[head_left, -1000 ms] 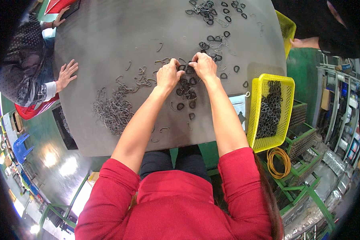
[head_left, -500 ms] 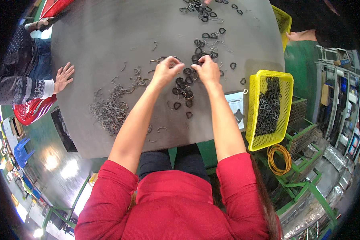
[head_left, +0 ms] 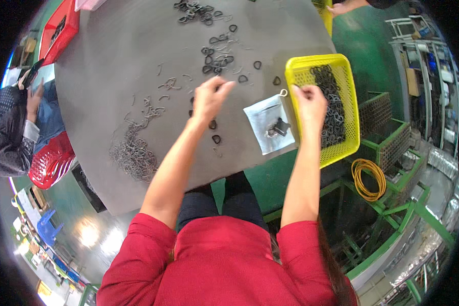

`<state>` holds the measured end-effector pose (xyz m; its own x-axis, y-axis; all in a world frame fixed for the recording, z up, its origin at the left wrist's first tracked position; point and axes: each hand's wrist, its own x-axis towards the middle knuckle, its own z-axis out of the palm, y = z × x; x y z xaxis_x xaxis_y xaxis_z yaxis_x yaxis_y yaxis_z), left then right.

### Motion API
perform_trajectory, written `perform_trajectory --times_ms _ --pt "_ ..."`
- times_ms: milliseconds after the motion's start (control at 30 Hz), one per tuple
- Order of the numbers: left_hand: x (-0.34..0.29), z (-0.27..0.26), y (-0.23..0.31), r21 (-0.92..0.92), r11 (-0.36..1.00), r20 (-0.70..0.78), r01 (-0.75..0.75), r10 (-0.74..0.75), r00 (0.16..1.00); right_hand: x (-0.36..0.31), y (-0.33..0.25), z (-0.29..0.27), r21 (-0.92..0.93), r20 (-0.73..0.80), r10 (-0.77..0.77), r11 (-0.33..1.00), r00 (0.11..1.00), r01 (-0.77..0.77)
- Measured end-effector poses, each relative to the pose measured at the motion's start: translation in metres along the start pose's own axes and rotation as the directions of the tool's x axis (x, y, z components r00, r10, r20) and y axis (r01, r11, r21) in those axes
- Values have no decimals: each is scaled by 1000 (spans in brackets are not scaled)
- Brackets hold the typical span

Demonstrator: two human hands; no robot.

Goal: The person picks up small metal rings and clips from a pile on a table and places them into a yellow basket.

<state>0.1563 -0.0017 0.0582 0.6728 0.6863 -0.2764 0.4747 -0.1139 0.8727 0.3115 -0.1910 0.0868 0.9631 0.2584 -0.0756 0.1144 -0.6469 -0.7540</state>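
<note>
My left hand (head_left: 209, 100) is above the grey table, its fingers curled in and the thumb beside them; what they hold, if anything, does not show. Below it lie black D-shaped rings (head_left: 216, 139), and a larger cluster of black rings (head_left: 209, 66) sits just beyond it. My right hand (head_left: 312, 109) is over the near left side of a yellow basket (head_left: 350, 145), fingers bent together in a pinch; whatever is in them is too small to make out. Many black rings (head_left: 334, 112) fill the middle of the basket.
A tangled heap of thin grey wire hooks (head_left: 135, 153) lies on the table (head_left: 117, 66) at left. A light blue pouch (head_left: 262, 120) with a dark item on it lies beside the basket. Another person (head_left: 15, 122) sits at the left; another person's hand (head_left: 339, 7) touches a second yellow basket.
My right hand has moved from the ring cluster rightward to the yellow basket. My left hand stays over the table, drawn back from the rings. The view has turned; the left person's hand has left the table.
</note>
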Motion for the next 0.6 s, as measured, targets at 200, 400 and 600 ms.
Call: perform_trajectory --times_ms 200,400,600 --pt "-29 142 120 -243 908 108 -342 375 921 24 63 -110 -413 -178 56 902 983 -126" --pt "-13 67 3 272 905 -175 -328 382 908 -8 32 -61 -231 -202 -311 937 929 263" --pt "-38 -5 -75 590 807 -346 0 252 904 -65 -19 121 -31 395 -428 878 813 477"
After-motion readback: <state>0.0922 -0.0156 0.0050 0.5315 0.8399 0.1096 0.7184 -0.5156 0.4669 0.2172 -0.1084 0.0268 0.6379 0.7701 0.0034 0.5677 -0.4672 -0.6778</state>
